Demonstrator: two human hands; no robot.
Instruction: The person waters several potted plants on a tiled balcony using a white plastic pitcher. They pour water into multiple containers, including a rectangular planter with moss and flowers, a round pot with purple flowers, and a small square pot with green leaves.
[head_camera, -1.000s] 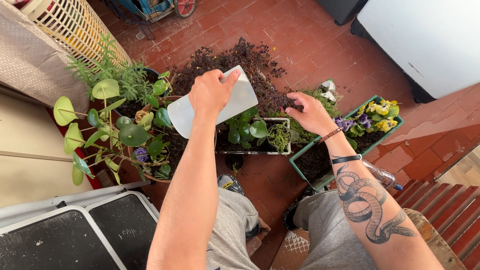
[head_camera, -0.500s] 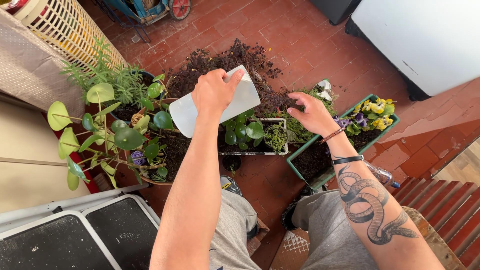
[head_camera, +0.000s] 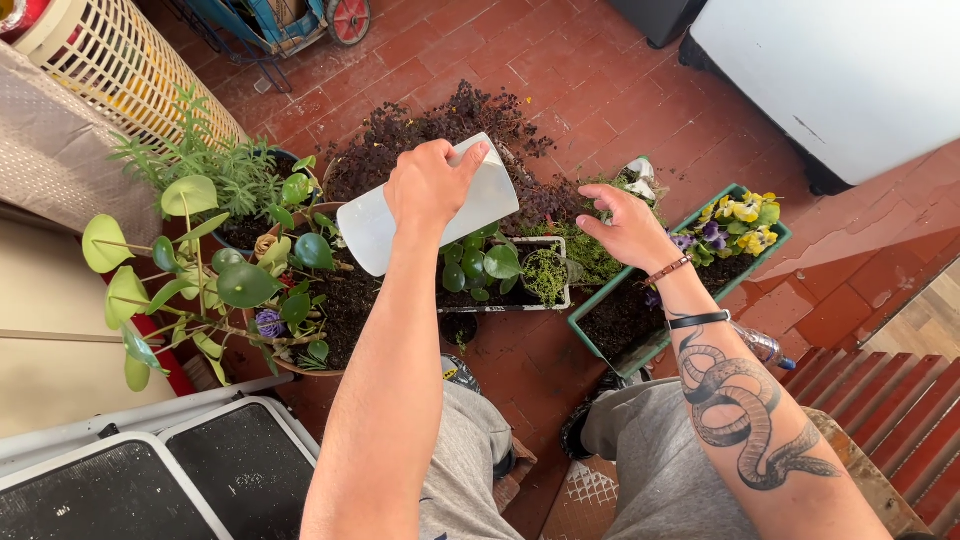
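Note:
My left hand (head_camera: 428, 186) grips a white plastic bottle (head_camera: 370, 227), tipped on its side with its far end over a dark purple-leaved plant (head_camera: 420, 135) and a small white rectangular planter (head_camera: 562, 268) of green leaves. My right hand (head_camera: 628, 228) hovers just right of that planter with its fingers apart, holding nothing, above a green rectangular planter (head_camera: 598, 345) with soil and yellow and purple flowers (head_camera: 738, 215). The forearm bears a snake tattoo and two wristbands.
A round pot with round-leaved green plants (head_camera: 215, 285) stands at left, a feathery herb (head_camera: 205, 165) behind it. A cream lattice basket (head_camera: 110, 70) sits at top left, a white cabinet (head_camera: 850, 80) at top right, black-topped steps (head_camera: 150, 480) at bottom left, red brick floor (head_camera: 620, 90) around.
The bottle has tilted a little more and shifted slightly toward the plants. My right hand has drawn back from the foliage and opened its fingers.

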